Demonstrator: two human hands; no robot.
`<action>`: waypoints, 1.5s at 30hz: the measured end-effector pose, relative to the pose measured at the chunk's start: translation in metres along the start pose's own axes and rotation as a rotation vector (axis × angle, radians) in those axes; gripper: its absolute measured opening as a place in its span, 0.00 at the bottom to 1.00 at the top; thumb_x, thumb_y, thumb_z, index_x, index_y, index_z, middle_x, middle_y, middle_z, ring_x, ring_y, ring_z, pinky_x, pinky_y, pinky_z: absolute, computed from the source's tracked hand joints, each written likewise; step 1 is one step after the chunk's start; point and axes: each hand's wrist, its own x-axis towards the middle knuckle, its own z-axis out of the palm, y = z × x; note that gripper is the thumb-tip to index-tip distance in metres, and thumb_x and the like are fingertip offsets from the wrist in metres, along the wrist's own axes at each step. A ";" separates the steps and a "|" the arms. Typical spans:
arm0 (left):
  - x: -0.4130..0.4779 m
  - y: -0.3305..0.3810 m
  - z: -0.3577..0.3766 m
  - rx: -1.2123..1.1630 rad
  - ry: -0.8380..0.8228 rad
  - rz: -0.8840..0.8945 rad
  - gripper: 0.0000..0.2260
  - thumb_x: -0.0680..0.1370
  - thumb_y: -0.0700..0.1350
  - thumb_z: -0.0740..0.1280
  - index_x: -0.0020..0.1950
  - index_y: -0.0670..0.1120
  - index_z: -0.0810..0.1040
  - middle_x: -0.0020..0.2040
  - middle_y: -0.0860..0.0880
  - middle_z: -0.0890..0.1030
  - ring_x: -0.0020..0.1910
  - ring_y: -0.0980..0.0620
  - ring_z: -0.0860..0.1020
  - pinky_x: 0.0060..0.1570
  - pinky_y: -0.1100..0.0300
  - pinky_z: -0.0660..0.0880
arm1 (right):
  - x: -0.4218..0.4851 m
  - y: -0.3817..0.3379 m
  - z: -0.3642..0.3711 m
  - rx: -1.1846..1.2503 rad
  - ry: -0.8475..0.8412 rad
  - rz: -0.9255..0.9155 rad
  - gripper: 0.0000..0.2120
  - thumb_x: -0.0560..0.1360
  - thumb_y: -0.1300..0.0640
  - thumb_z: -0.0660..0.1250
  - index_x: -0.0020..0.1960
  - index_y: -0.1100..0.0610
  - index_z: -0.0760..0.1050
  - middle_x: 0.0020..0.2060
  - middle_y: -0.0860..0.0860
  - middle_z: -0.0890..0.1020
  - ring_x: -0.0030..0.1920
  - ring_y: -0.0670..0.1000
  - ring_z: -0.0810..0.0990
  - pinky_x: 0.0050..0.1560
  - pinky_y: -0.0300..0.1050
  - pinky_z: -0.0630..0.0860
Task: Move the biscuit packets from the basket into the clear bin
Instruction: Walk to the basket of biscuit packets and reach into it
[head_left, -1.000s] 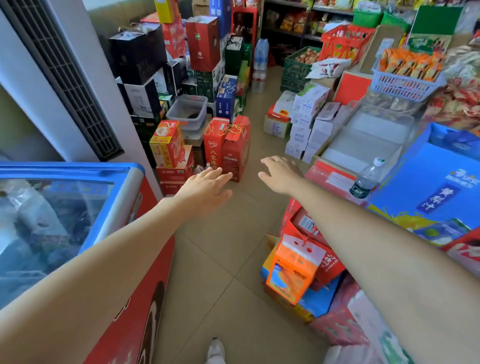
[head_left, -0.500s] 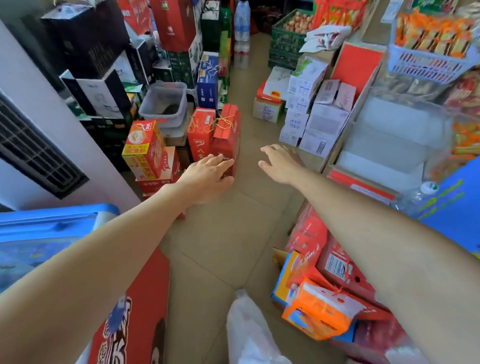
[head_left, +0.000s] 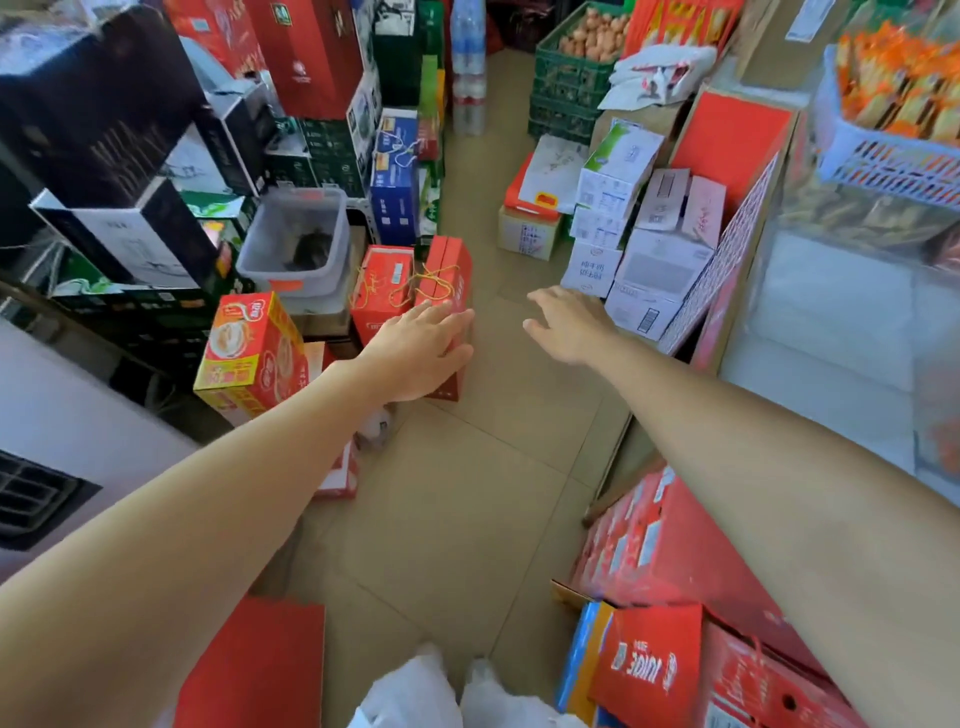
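Observation:
A pale blue basket full of orange biscuit packets stands high at the far right. A clear bin sits on stacked boxes at the left, with something dark inside it. My left hand is stretched forward over red boxes, fingers straight, holding nothing. My right hand reaches forward above the floor, fingers spread and relaxed, also holding nothing. Both hands are well away from basket and bin.
A narrow tiled aisle runs ahead between stacked cartons. Red gift boxes and a yellow-red carton crowd the left; white milk cartons and red boxes line the right. A green egg crate stands farther back.
I have walked forward down the aisle: the blue freezer has left the view and the bin and basket are closer. Both arms stay stretched out with hands open.

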 end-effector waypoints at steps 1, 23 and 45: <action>0.013 -0.005 -0.004 0.002 0.001 0.006 0.25 0.82 0.57 0.52 0.79 0.54 0.52 0.79 0.48 0.53 0.78 0.47 0.49 0.74 0.45 0.52 | 0.012 0.003 -0.003 0.004 -0.002 0.010 0.24 0.82 0.49 0.54 0.75 0.56 0.61 0.73 0.56 0.66 0.72 0.59 0.65 0.70 0.54 0.60; 0.343 -0.075 -0.111 0.078 -0.078 0.285 0.24 0.83 0.54 0.52 0.79 0.53 0.52 0.79 0.49 0.51 0.78 0.49 0.48 0.74 0.49 0.49 | 0.290 0.105 -0.066 0.048 0.068 0.284 0.22 0.81 0.51 0.56 0.72 0.57 0.65 0.69 0.57 0.70 0.67 0.60 0.69 0.65 0.53 0.66; 0.671 0.001 -0.174 0.080 -0.090 0.414 0.25 0.83 0.54 0.53 0.79 0.52 0.52 0.79 0.47 0.52 0.78 0.47 0.50 0.74 0.50 0.50 | 0.506 0.326 -0.132 0.002 0.082 0.346 0.22 0.81 0.49 0.56 0.72 0.59 0.65 0.67 0.59 0.72 0.65 0.60 0.71 0.61 0.52 0.68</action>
